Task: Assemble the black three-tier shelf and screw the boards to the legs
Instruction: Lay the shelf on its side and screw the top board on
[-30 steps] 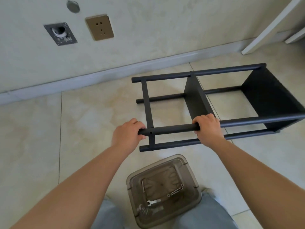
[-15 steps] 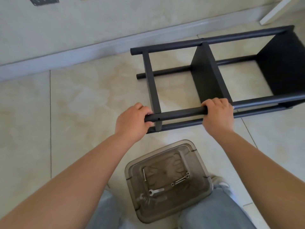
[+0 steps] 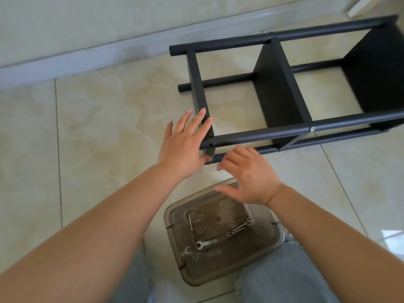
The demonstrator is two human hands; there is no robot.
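1. Both your hands have let go of the near leg (image 3: pixel 251 136): your left hand (image 3: pixel 184 147) and right hand (image 3: pixel 249 178) now hover with fingers spread.
2. Your plastic bin (image 3: pixel 271 224) sits nearest, holding one wrench (image 3: pixel 206 243) and several bolts (image 3: pixel 239 229).
3. Beyond it, the black shelf (image 3: pixel 282 88) lies sideways on the floor tiles (image 3: pixel 109 119): four legs, three boards, its far end cropped.

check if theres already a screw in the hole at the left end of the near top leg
No: the hole in the near top leg is dark and empty, while a screw sits further right.
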